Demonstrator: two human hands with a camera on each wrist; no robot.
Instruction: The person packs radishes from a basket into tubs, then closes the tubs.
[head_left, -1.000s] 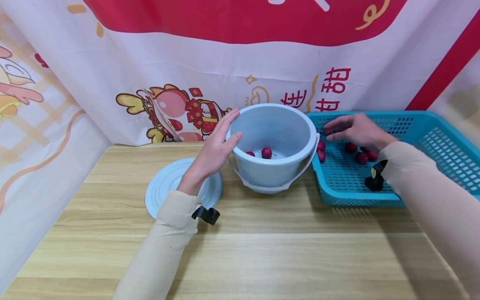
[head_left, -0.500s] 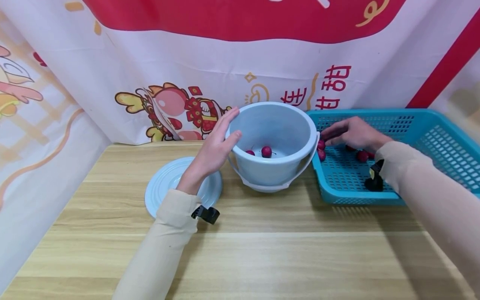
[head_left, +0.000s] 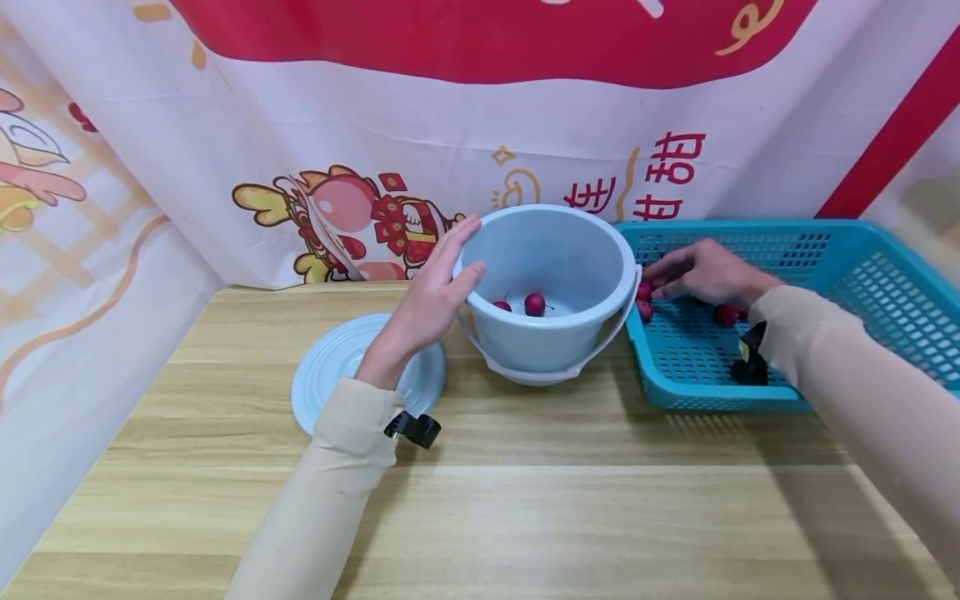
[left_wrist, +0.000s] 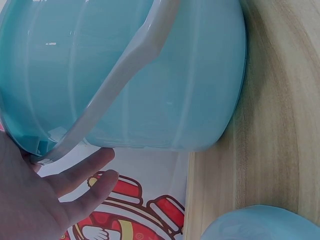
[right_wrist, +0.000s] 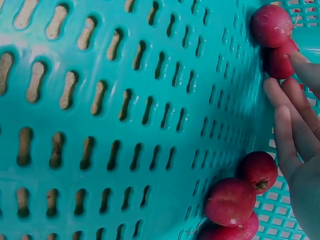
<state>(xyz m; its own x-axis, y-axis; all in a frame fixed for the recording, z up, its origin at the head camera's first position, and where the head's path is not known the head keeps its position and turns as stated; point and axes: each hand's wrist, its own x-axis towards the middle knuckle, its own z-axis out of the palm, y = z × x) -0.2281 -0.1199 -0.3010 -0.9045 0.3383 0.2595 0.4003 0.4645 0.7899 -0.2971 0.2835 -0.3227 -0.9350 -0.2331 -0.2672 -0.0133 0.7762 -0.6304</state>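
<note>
My left hand point(head_left: 431, 308) rests against the left side of a light blue bucket point(head_left: 525, 346), fingers straight and thumb at the rim. Two red radishes point(head_left: 534, 304) show inside the bucket. Over the left part of a teal basket point(head_left: 697, 396), my right hand point(head_left: 716, 271) reaches down. In the right wrist view its thumb and fingertips pinch a radish point(right_wrist: 281, 60). Another radish point(right_wrist: 271, 25) touches that one. Several more radishes point(right_wrist: 230, 202) lie below the hand; in the head view it partly hides them.
A round light blue lid point(head_left: 322, 367) lies left of the bucket, partly under my left forearm. The bucket's handle point(head_left: 618, 321) hangs down its front. Behind the wooden table point(head_left: 480, 517) hangs a printed cloth point(head_left: 337, 108).
My right hand has lowered into the basket and its fingers have closed on a radish at the left end. My left hand stays at the bucket.
</note>
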